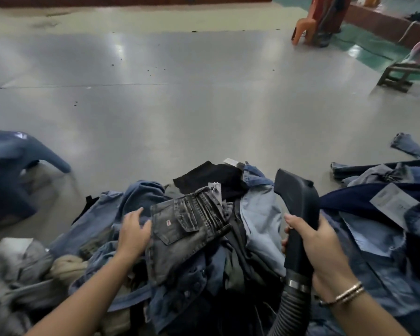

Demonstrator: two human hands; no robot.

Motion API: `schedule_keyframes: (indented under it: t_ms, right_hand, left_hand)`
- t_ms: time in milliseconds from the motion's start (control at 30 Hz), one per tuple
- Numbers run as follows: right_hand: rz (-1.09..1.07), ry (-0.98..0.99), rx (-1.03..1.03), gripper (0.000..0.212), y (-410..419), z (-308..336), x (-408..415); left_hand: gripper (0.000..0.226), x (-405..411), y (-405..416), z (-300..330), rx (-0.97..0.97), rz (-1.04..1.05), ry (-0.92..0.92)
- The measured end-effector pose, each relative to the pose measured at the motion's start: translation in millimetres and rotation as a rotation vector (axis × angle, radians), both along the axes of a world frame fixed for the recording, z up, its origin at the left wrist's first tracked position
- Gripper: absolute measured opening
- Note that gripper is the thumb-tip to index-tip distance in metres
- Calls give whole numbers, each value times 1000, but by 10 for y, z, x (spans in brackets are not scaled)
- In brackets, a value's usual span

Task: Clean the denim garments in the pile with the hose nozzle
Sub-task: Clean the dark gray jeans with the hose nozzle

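The right hand (318,241) is wrapped tight around the black plastic hose nozzle (297,209), with the thumb on one side and the fingers on the other. The flat mouth of the nozzle points up and away, just above a light blue denim piece (260,214). A ribbed black hose (289,309) runs down from it toward the bottom of the view. The left hand (134,232) lies with loose, spread fingers on the big pile of blue and grey denim garments (192,275), touching the left edge of a folded dark grey pair of jeans with a flap pocket (187,226) that sits on top.

The step in hand looks like getting that grey pair ready for cleaning. To do it well, I think the left hand should press the cloth flat so it does not bunch up or get pulled into the nozzle. Then the nozzle mouth should tip down and slide slowly over the pocket and the seams (dust likes to hide there). White paper tags (215,187) stick out of the pile, so it would be wise to steer round them.

The pile sits on a smooth, shiny grey floor (180,105) with little dark specks on it. More blue denim (7,170) lies off to the left, and another heap (386,214) spreads to the right. Far away stand an orange plastic chair (303,30) and a small wooden stool (398,76).
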State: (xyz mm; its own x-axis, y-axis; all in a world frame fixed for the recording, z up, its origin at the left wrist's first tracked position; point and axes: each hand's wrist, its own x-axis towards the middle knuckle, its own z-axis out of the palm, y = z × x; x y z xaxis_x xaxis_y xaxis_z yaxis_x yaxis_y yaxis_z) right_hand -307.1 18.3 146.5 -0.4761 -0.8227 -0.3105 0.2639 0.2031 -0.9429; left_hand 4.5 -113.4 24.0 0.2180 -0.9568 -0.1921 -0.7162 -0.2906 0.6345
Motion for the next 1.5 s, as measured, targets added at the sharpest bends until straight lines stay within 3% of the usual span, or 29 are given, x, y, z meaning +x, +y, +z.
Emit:
schedule_keyframes:
  t_ms: [67,133,267,400,533,633,700,733,833,900,1033,1133,1233,1300,1367,1500]
  right_hand:
    - [40,-11,13,16,-7,-36,15]
    - [61,-10,26,17,-13,-85,0]
    - [95,44,63,19,-29,-146,-26]
    - [143,66,100,20,-41,-198,-4]
    - [201,57,122,20,-50,-213,56]
    - [211,55,111,20,-66,-189,100]
    - [211,44,109,21,-72,-192,112]
    - [210,40,110,21,-75,-199,113]
    - [203,46,134,24,-76,-233,118]
    - [204,51,145,24,-87,-261,123]
    - [225,58,139,19,-98,-286,124]
    - [239,92,137,18,-94,-297,111]
    - [248,90,150,19,-101,-305,107]
    - [252,78,152,19,-116,-305,112]
    - [263,73,150,20,-134,-302,120]
    - [248,84,136,19,-147,-260,112]
  left_hand:
    - [52,-95,-90,-66,102,-83,79]
    - [60,-179,-191,-163,206,-137,16]
    - [55,-205,-355,-288,162,-119,-22]
    - [55,-309,-436,-375,58,-135,-252]
    - [59,-730,-341,-392,295,72,88]
    - [27,-1005,-197,-371,53,33,41]
    - [30,-1096,-102,-398,-199,-148,-35]
    - [37,-1123,-63,-452,-232,-317,-115]
    - [55,-1132,-7,-610,58,-806,-292]
    - [55,-1121,-52,-640,134,-890,-279]
    - [44,-1097,-178,-506,-198,-563,-59]
    - [36,-981,-429,-452,-392,-376,-186]
    - [82,-840,-796,-425,-136,-465,-363]
    - [96,-821,-1007,-372,53,-660,-399]
    - [91,-887,-1113,-337,164,-766,-428]
    - [51,-1044,-1159,-185,328,-711,-327]
